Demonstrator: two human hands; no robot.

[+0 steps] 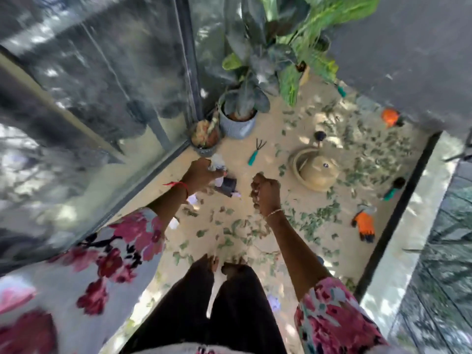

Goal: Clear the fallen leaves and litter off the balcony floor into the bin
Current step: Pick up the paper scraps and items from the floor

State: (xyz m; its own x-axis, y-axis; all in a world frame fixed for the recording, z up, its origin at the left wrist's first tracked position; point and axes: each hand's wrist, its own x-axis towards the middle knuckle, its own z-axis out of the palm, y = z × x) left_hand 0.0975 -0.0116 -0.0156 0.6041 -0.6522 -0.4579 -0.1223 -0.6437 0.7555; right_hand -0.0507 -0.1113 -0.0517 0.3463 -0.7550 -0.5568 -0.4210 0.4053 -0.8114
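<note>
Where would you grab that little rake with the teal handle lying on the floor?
By the teal handle, reaching down from above. The rake lies flat on the floor, its dark prongs pointing away from the person, so the handle is the nearer, blunt end, probably the safer part to close fingers around.

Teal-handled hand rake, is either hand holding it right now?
No, the hand rake lies on the floor near the grey pot, untouched.
</note>
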